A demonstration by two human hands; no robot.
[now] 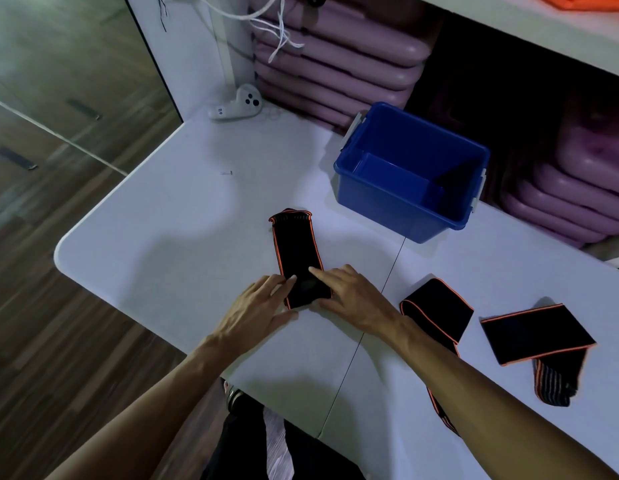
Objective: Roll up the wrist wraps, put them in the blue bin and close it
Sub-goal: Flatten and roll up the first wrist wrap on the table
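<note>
From the head camera, both hands rest on the near end of a black wrist wrap [297,258] with orange edging, which lies flat on the white table [155,237] and stretches away from the fingers toward the far side. The left hand [256,306] lies flat with its fingers spread, fingertips pressing the wrap's left edge; it grasps nothing. The right hand [349,299] is likewise flat and loose, its forefinger stretched out over the wrap's right edge, pinning rather than clasping. The wrap's near end sits between the two hands, slightly lifted or folded under the fingertips; I cannot tell which.

Beyond the right hand and off to its right stands the blue bin [398,216], open, with pale latches on its sides. Just right of the right forearm lies a second wrap [439,311], partly folded, its tail running under the arm. Further right lies a third wrap [536,336], well apart from both hands.
</note>
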